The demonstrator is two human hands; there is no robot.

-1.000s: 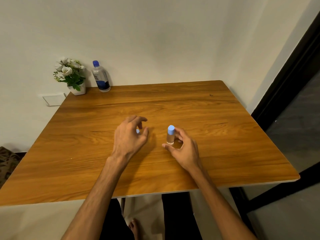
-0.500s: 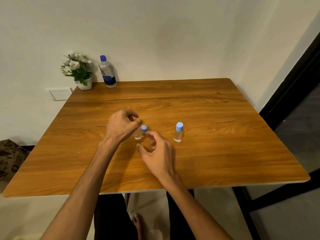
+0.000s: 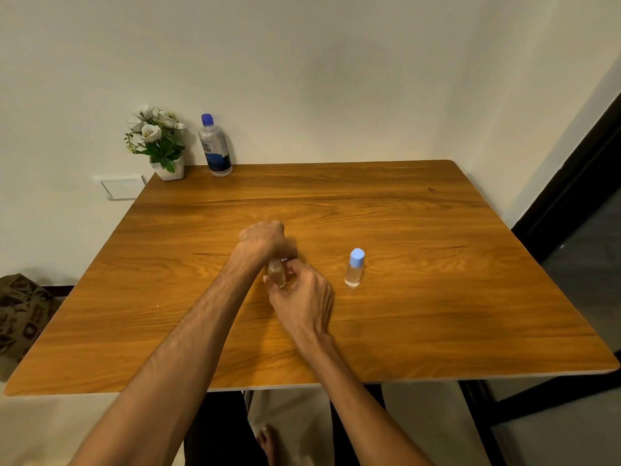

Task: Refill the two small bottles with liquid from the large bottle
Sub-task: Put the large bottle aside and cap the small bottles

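Half a second ago our right hand (image 3: 304, 299) was only reaching in toward the nearer small bottle (image 3: 277, 273); now it has closed round the glass body, fingers (image 3: 292, 269) clamped on it, while our left hand (image 3: 265, 238) has come over the top and curled its fingers down onto the cap. A second ago that right hand was on the other small bottle (image 3: 355, 269), which it has since let go. We read this as the start of unscrewing, so the first refill is opening up, though no liquid has moved. The cap itself is hidden under the left hand, so we cannot say whether it has turned yet.

Counting on the desk (image 3: 437, 314): two small bottles, one held at the middle, one standing free and capped just to its right. One large bottle (image 3: 215, 148), capped, stands well apart at the far left edge beside one flower pot (image 3: 159, 142).
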